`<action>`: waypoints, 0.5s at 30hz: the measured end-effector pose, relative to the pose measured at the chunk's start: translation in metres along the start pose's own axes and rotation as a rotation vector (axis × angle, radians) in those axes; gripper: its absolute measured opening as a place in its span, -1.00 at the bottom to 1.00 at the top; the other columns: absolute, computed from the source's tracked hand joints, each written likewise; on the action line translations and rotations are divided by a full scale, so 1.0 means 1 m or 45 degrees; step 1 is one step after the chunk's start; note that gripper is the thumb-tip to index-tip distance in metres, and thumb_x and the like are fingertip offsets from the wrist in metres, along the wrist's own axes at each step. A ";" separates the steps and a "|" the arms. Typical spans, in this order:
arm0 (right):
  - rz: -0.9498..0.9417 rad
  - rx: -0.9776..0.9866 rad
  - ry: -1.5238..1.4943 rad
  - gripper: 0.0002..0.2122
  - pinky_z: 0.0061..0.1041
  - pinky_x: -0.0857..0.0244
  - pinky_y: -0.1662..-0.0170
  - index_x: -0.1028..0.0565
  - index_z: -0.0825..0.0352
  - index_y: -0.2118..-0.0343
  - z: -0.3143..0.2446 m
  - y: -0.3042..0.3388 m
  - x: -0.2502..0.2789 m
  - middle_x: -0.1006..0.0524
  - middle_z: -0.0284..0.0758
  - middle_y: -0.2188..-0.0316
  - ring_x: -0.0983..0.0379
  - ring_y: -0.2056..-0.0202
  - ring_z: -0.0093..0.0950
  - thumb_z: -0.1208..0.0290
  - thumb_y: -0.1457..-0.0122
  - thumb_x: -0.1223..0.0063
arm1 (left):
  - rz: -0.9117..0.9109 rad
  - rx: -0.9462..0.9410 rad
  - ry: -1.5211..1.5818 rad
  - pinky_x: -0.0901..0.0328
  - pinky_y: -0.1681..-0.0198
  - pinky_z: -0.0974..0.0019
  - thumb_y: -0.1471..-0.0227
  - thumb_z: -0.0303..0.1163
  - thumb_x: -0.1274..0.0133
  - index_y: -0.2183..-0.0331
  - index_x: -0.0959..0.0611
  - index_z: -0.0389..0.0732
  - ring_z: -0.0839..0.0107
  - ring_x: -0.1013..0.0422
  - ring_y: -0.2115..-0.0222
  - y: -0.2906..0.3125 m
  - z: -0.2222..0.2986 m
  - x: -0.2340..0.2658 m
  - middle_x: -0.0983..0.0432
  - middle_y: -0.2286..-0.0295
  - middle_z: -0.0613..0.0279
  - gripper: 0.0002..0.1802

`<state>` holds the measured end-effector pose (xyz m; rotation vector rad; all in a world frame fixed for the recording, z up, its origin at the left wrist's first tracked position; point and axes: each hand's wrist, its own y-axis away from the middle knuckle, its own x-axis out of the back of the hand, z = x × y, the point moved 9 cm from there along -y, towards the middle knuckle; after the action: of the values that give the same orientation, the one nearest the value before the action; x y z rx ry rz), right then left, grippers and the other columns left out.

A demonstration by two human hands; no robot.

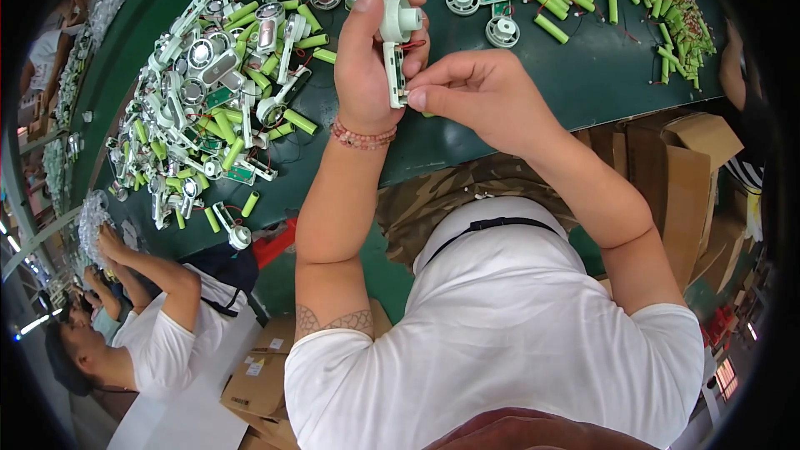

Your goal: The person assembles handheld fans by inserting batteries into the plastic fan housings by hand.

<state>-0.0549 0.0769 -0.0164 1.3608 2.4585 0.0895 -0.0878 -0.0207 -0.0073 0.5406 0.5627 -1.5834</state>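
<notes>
Over the dark green counter (592, 79), a pale plastic housing (395, 75) is held with its long axis running away from the person, its round, stepped head at the far end and its slim, hollow handle pointing back toward the body. The left hand (367, 58) grips it, fingers curled around, palm hiding its underside. The right hand (483, 92) is closed in a pinch at the housing's near end; whatever sits between thumb and fingertip is too small to make out. Thin red wire (412, 44) loops beside the housing. Left of the housing lies a jumbled heap (200, 53) of glossy parts; right of it, smooth green cylinders (551, 29), some cut off at the view's top.
</notes>
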 end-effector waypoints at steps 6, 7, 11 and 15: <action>-0.025 -0.106 0.002 -0.92 -0.67 -0.37 0.27 -0.57 0.49 0.34 0.000 0.003 -0.001 -0.58 -0.32 0.41 -0.49 0.36 -0.64 0.62 -0.09 -0.14 | 0.019 -0.122 -0.431 -0.03 0.67 0.51 -0.22 -0.05 0.29 0.23 -0.48 -0.35 0.59 -0.13 0.72 0.004 0.009 -0.002 -0.35 0.57 0.25 -0.49; -0.025 -0.119 0.029 -0.92 -0.67 -0.37 0.28 -0.57 0.49 0.34 0.000 0.003 0.000 -0.58 -0.32 0.42 -0.49 0.36 -0.64 0.62 -0.09 -0.14 | 0.032 -0.151 -0.508 -0.03 0.67 0.52 -0.22 -0.04 0.28 0.23 -0.48 -0.33 0.60 -0.12 0.71 0.005 0.011 -0.004 -0.36 0.57 0.27 -0.50; 0.002 -0.153 0.135 -0.92 -0.68 -0.36 0.29 -0.56 0.49 0.35 0.003 0.006 0.001 -0.58 -0.32 0.41 -0.49 0.36 -0.65 0.62 -0.09 -0.15 | 0.025 -0.201 -0.590 -0.03 0.66 0.53 -0.20 -0.02 0.25 0.24 -0.49 -0.32 0.61 -0.13 0.70 0.007 0.017 -0.011 -0.36 0.57 0.29 -0.50; 0.010 -0.063 0.058 -0.89 -0.68 -0.33 0.39 -0.58 0.47 0.38 -0.002 0.009 0.000 -0.57 -0.36 0.48 -0.45 0.45 -0.70 0.52 -0.11 -0.16 | -0.002 -0.208 -0.590 -0.02 0.66 0.53 -0.19 0.01 0.23 0.25 -0.50 -0.31 0.61 -0.14 0.69 0.009 0.017 -0.017 -0.37 0.56 0.29 -0.48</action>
<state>-0.0481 0.0825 -0.0124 1.3617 2.4711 0.1836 -0.0778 -0.0194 0.0165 0.0428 0.3336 -1.5798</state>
